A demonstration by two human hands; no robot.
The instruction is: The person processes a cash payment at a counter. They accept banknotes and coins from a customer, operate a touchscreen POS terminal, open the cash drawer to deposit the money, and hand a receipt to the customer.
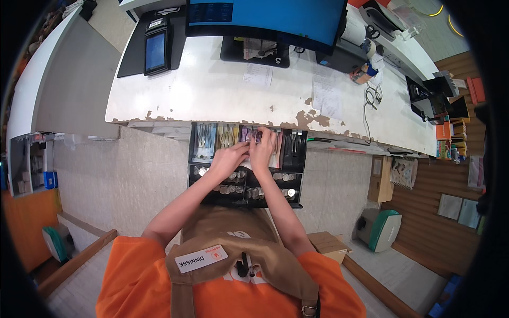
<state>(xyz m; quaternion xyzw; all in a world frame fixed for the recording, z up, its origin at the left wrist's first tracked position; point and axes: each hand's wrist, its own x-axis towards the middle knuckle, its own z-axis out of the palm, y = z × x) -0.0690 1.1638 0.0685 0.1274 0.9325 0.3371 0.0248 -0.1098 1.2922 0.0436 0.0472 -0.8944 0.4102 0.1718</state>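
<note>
A black cash drawer [293, 177] stands pulled out below the counter edge. Banknotes [205, 140] lie in its upper compartments under wire clips, and coins [287, 176] fill the lower cups. My left hand [230, 159] reaches over the middle note slots, its fingertips meeting those of the other hand. Over the purple notes [245, 134] is my right hand [262, 150], its fingers bent near the clip. Something pale shows beneath the hands; whether either hand grips a note or the clip is hidden by the fingers.
The white counter [199, 91] with chipped edge carries a monitor [270, 18], a card terminal [156, 51], paper slips [327, 91], a black printer [342, 57] and a loose cable [372, 97]. A cardboard box [328, 245] is on the right, near my elbow.
</note>
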